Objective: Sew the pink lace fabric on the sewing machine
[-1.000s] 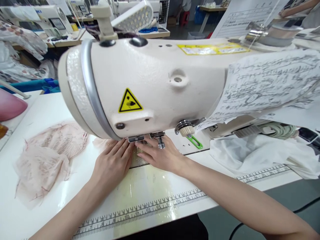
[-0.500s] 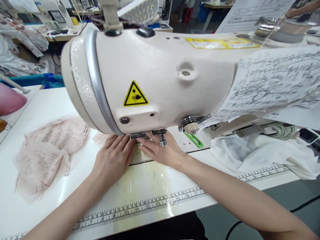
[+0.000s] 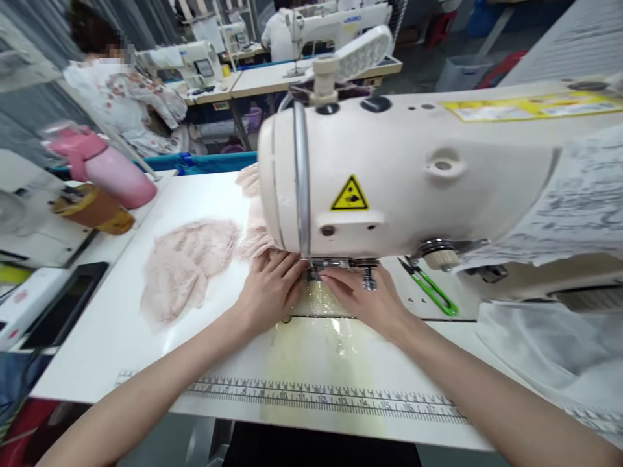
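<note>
At the front of the white sewing machine (image 3: 370,175), both hands work low beside the needle area. My left hand (image 3: 272,285) lies flat with fingers stretched, its fingertips on the near edge of a gathered pale pink fabric (image 3: 256,237). My right hand (image 3: 370,295) reaches in from the other side, fingers extended toward the presser foot and partly covered by the machine head. Whether cloth lies under its fingertips is hidden. Another sheer pink fabric piece (image 3: 189,266) rests crumpled to the left. Green thread snips (image 3: 435,292) lie right of my right hand.
A printed ruler strip (image 3: 321,395) runs along the table's front edge. White cloth (image 3: 535,350) lies at right, below hanging handwritten paper (image 3: 569,194). At left stand a pink bottle (image 3: 107,162), an amber cup (image 3: 97,211) and a dark phone (image 3: 68,301). A person (image 3: 121,97) sits beyond.
The view has swung left and up, so the machine and hands appear further right and more of the room shows. Both hands keep about the same place at the needle area.
</note>
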Demonstrator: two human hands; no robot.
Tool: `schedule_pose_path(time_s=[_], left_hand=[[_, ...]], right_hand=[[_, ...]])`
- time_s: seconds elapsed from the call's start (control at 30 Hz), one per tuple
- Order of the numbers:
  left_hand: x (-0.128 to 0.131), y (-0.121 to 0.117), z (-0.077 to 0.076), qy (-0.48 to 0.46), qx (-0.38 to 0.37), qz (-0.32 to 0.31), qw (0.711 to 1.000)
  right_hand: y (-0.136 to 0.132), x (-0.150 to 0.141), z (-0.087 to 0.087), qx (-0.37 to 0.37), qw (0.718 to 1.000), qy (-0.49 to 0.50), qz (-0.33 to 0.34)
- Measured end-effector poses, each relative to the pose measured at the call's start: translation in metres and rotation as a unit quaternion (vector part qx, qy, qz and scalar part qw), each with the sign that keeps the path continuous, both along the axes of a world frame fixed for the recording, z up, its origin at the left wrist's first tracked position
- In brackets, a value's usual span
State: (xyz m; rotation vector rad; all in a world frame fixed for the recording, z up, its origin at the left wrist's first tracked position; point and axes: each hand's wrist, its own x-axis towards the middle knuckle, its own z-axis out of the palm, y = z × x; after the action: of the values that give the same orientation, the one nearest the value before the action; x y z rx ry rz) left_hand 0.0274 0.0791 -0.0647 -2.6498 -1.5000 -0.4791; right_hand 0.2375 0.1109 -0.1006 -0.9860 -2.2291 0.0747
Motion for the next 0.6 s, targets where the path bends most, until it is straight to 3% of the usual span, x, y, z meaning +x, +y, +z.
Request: schedule_pose_path(time_s=[0.17,0.27,0.4,0.53,0.6], left_hand=[[-0.009,0.02,0.014,0.004,-0.004,0.02,1.0],[-0.016,0.017,0.019,0.009,0.025,0.054,0.998],[-0.04,-0.018,0.023,0.022,0.083,0.13,0.988],[-0.073,-0.059,0.027,0.014,0.148,0.281,0.948],[-0.081,-0.07,0.024,-0.007,0.123,0.368,0.922]], right_hand=[[-0.003,0.002,-0.007,-0.033,0.999,0.031,-0.016],[-0.004,0.005,-0.011,-0.044,0.999,0.016,-0.018],[-0.004,0.005,-0.011,-0.029,1.0,-0.004,0.005],[-0.003,0.005,-0.001,0.005,0.999,-0.04,0.03],[-0.003,0.005,0.004,0.031,0.997,-0.064,0.026]])
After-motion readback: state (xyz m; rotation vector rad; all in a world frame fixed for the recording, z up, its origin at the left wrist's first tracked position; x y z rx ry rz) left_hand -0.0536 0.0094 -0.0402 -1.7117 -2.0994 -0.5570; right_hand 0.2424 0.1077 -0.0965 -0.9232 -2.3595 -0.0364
